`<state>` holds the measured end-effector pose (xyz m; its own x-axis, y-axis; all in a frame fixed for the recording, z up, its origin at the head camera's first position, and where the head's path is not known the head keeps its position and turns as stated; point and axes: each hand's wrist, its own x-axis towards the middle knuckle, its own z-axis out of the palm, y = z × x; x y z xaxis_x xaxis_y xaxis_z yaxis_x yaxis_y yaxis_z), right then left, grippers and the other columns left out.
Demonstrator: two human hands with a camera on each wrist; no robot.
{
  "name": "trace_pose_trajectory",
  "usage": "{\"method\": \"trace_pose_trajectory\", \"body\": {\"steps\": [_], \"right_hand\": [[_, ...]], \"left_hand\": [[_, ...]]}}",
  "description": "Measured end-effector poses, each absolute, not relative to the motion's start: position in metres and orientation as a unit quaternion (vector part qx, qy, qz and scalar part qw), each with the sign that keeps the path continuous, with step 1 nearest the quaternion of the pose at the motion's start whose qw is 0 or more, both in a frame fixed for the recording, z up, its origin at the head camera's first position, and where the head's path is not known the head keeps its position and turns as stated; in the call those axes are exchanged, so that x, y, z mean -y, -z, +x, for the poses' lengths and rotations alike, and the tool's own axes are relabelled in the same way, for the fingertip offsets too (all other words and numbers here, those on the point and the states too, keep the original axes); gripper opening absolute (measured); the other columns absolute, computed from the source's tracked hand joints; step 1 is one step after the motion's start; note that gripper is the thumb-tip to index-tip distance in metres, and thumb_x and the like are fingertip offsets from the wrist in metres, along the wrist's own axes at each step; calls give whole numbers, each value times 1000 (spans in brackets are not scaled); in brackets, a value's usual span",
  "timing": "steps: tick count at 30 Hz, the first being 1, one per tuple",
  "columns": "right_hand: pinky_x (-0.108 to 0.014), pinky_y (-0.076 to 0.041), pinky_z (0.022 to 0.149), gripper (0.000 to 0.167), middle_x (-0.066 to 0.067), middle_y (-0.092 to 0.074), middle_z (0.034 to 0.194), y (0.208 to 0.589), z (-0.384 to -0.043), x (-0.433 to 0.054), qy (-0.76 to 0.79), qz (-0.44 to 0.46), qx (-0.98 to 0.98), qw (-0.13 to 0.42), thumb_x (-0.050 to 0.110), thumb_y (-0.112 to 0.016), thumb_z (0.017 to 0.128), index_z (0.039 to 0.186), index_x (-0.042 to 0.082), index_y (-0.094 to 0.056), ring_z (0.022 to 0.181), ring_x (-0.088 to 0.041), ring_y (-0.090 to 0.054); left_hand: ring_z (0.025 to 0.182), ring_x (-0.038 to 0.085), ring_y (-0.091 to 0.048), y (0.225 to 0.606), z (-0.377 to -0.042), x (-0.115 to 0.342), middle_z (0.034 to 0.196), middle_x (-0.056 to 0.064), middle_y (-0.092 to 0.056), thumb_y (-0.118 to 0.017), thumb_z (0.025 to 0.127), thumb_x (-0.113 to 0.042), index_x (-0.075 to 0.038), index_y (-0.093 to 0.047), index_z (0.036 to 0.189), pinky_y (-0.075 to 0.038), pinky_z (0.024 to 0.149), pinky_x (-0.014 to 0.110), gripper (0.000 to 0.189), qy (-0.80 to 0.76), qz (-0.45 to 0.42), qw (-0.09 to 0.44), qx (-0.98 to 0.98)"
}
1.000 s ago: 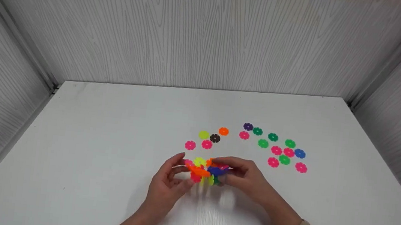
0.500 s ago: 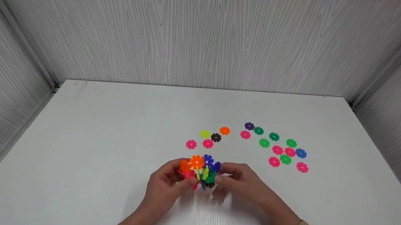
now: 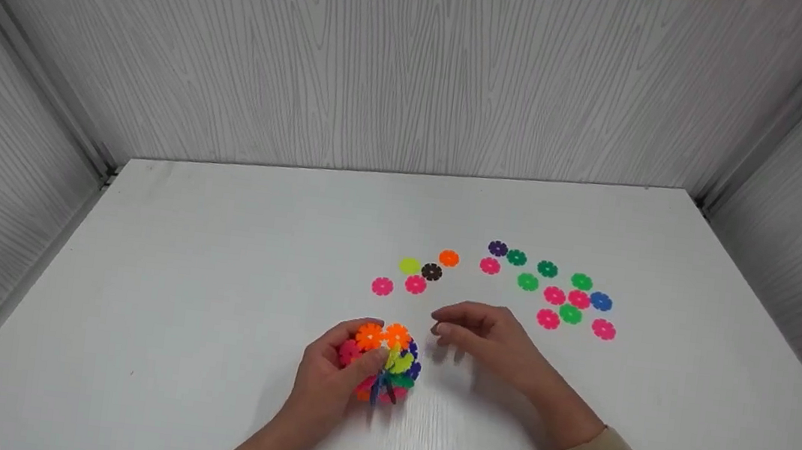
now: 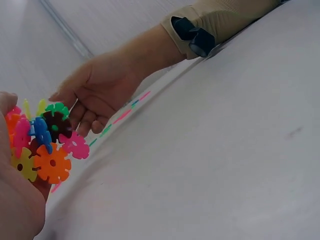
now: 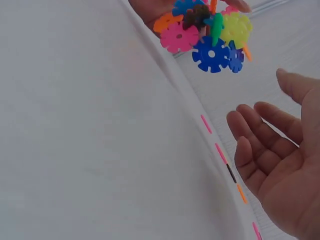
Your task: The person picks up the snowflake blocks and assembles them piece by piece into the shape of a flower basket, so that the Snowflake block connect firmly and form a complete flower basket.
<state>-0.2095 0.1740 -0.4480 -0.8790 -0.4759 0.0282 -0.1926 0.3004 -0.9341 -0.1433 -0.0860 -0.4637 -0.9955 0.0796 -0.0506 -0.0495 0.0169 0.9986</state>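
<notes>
A rounded cluster of interlocked plastic snowflake discs (image 3: pixel 369 337) in orange, pink, yellow, blue, green and dark brown is gripped by my left hand (image 3: pixel 332 368), thumb across its near side. In the left wrist view an orange disc (image 4: pixel 52 163) faces the camera at the cluster's lower edge. My right hand (image 3: pixel 483 336) is apart from the cluster, to its right, fingers loosely bent with nothing in them. The right wrist view shows that hand (image 5: pixel 280 155) with its palm bare, below the cluster's blue disc (image 5: pixel 211 54).
Loose discs lie flat beyond the hands: a yellow one (image 3: pixel 409 265), a dark brown one (image 3: pixel 431 272) and several others at the middle. More spread to the right, among them a blue disc (image 3: pixel 601 301). Wood-grain panels (image 3: pixel 419 68) enclose the white table (image 3: pixel 217 249).
My right hand has let go of the cluster and drawn away up and right. The cluster has been turned in my left hand and shifted slightly left and down.
</notes>
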Motion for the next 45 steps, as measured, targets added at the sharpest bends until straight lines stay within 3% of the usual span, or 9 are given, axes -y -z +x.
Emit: {"method": "trace_pose_trajectory", "body": {"steps": [7, 16, 19, 23, 28, 34, 38, 41, 45], "right_hand": [[-31, -60, 88, 30, 2, -76, 117, 447, -246, -145, 494, -184, -847, 73, 28, -76, 101, 127, 13, -76, 105, -20, -68], [-29, -62, 80, 39, 1, -72, 118, 447, -276, -105, 456, -127, -872, 128, 24, -77, 100, 138, 24, -71, 93, -18, -70], [-27, -62, 80, 42, 1, -70, 127, 450, -278, -95, 439, -119, -879, 144, 24, -78, 100, 141, 27, -70, 90, -18, -70], [-29, -61, 88, 43, 1, -65, 142, 453, -278, -86, 404, -126, -895, 138, 22, -77, 100, 142, 28, -69, 103, -20, -68], [-33, -54, 106, 38, 1, -66, 140, 453, -275, -82, 348, -172, -914, 119, 21, -74, 102, 140, 23, -71, 129, -20, -60], [-26, -59, 89, 28, 1, -66, 116, 452, -267, -94, 339, -188, -914, 120, 22, -78, 99, 127, 21, -77, 103, -18, -61], [-27, -60, 85, 14, 6, -67, 104, 451, -256, -115, 378, -183, -900, 121, 20, -79, 98, 111, 23, -77, 97, -17, -64], [-29, -62, 83, 13, 7, -70, 101, 447, -246, -135, 416, -175, -885, 113, 19, -78, 99, 112, 21, -76, 94, -18, -66], [-32, -63, 81, 20, -4, -74, 101, 437, -230, -161, 488, -159, -854, 82, 19, -76, 101, 121, 15, -76, 87, -20, -72]], "left_hand": [[129, 25, -59, 462, -144, 90, 137, 6, -65, -80, 96, -34, -10, -63, 143, -55, 103, 30, 55, -699, -2, 74, -712], [127, 24, -61, 456, -144, 103, 135, 6, -66, -80, 96, -38, -9, -64, 142, -56, 102, 31, 57, -684, -23, 72, -726], [126, 24, -61, 455, -143, 104, 135, 6, -66, -80, 96, -37, -9, -63, 142, -56, 102, 30, 56, -684, -26, 74, -725], [126, 24, -62, 453, -142, 104, 135, 7, -66, -79, 97, -34, -8, -63, 141, -56, 101, 30, 54, -690, -28, 71, -720], [124, 24, -63, 452, -142, 102, 134, 9, -66, -79, 98, -33, -8, -63, 142, -56, 101, 30, 53, -696, -29, 71, -714], [122, 25, -64, 449, -143, 96, 132, 9, -66, -80, 96, -37, -7, -63, 141, -57, 100, 30, 57, -698, -22, 68, -712], [122, 24, -64, 448, -144, 88, 131, 8, -67, -82, 94, -38, -8, -64, 140, -57, 100, 30, 57, -697, -17, 66, -714], [123, 24, -63, 449, -144, 81, 132, 7, -67, -83, 93, -39, -10, -65, 139, -57, 101, 30, 57, -697, -16, 65, -714], [126, 24, -62, 451, -143, 71, 134, 7, -66, -82, 94, -40, -10, -63, 141, -56, 101, 31, 59, -705, -25, 78, -705]]}}
